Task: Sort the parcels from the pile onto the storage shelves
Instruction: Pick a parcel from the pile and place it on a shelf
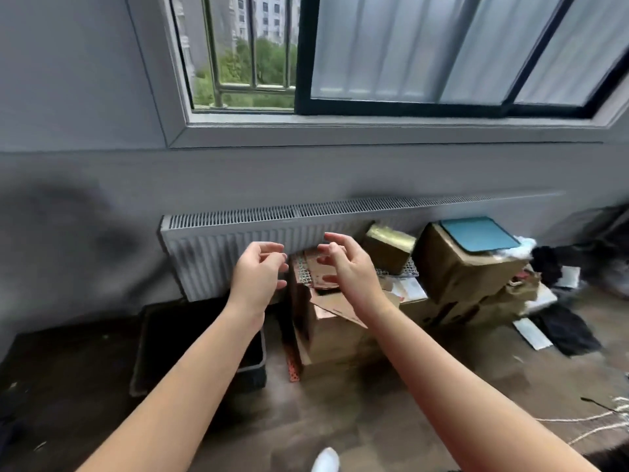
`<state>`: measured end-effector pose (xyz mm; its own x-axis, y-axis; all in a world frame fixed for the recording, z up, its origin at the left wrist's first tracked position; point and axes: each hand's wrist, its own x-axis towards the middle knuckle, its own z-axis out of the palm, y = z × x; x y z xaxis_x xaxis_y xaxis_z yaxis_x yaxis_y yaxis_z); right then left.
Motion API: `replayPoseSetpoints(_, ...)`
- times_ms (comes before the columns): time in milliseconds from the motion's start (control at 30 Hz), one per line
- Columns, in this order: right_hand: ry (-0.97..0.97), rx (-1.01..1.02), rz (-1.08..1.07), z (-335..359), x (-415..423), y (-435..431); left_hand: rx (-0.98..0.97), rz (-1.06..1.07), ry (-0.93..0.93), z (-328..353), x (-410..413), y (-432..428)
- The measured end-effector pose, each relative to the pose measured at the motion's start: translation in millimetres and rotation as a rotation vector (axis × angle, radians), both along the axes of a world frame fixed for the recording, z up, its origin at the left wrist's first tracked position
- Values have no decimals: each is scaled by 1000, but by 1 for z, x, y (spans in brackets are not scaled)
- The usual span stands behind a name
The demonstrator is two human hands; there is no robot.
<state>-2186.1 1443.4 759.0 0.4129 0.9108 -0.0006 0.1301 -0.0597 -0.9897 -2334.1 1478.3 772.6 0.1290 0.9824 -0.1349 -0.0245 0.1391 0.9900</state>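
Parcels (335, 338) below left hand (257, 277) and right hand (350, 267), label (413, 289) blurry

The brown floor (340, 413) carries a pile of cardboard parcels (337, 342) at centre and centre right of the frame. Just left of it sits a dark tray (160, 338). At right, a black cloth (565, 332) lies beside a white slab (532, 333). A pale cord (592, 422) trails at lower right.

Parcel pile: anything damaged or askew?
Yes. The front box has a top flap that looks torn and juts out loose. The large box at right sits tilted on the stack, with a teal flat item slanted on top.
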Motion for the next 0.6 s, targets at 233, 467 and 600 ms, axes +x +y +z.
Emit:
replayPoseSetpoints(233,-35,-43,-107,-23,142,82,12,-108,41,-2,143,102)
replayPoseSetpoints(467,-20,-144,-229,-50,242,135,-60,-233,104,-33,251,174)
replayPoseSetpoints(600,-10,-192,-317,-66,292,165,-111,-300,120,-58,305,215)
